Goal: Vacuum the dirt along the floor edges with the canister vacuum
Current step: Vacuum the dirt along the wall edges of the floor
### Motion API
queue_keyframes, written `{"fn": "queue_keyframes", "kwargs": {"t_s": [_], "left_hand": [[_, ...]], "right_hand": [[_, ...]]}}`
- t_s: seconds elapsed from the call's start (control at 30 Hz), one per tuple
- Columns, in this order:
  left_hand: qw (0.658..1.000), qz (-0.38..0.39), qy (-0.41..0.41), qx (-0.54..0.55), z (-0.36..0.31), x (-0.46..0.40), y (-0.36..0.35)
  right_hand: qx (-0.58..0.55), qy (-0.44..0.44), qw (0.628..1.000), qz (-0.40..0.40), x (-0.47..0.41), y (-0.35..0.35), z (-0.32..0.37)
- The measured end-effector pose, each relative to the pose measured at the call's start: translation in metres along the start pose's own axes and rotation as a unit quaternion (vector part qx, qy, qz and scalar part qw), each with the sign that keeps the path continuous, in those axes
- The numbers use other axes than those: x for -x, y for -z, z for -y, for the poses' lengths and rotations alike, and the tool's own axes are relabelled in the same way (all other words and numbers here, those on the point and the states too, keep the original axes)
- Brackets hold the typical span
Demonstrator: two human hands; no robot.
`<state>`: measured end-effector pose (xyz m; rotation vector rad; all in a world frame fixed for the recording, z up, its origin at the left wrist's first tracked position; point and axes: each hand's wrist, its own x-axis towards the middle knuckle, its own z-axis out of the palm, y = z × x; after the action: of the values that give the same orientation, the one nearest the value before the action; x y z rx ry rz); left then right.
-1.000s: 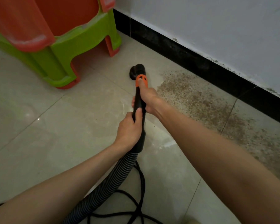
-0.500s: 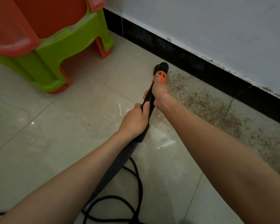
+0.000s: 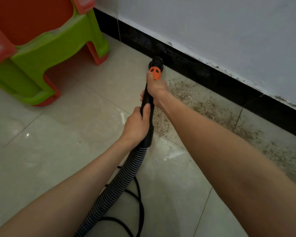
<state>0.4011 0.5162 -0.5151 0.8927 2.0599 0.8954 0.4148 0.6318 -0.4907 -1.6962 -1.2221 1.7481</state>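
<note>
- Since the earlier frame, the nozzle [image 3: 156,63] has travelled from the open tile toward the wall and now sits at the foot of the black baseboard [image 3: 203,72], just above centre of the frame.
- Both hands are clamped on the black wand [image 3: 148,117], one ahead of the other: the right hand [image 3: 156,89] grips it up by the orange collar [image 3: 155,72], and the left hand [image 3: 137,125] grips it lower down, just above where the ribbed hose [image 3: 120,183] joins.
- The hose runs down to the lower centre of the frame, where a black cord [image 3: 140,202] loops beside it; the canister itself is out of view.
- Brown dirt [image 3: 203,103] lies in a band along the baseboard, spreading from just right of the nozzle to the right edge of the frame.
- A green and orange plastic stool [image 3: 46,53] stands at the upper left, well apart from the dirt.
- I judge the step in hand to be the start of an edge pass, with most of the dirt not yet taken up.
- The next move calls for drawing the nozzle rightward along the baseboard, kept low against the tile, through the thickest of the band.
</note>
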Motion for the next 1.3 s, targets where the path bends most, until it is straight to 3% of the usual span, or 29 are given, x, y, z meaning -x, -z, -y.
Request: {"fn": "queue_keyframes", "kwargs": {"t_s": [0.83,1.3], "left_hand": [[0.972,0.151,-0.138,-0.117,-0.01,0.042,-0.055],[0.949,0.194,-0.181,-0.173,-0.016,0.032,-0.054]], "right_hand": [[-0.15,-0.046,0.975,-0.159,0.032,0.104,-0.058],[-0.205,-0.065,0.951,-0.224,0.036,0.118,-0.062]]}}
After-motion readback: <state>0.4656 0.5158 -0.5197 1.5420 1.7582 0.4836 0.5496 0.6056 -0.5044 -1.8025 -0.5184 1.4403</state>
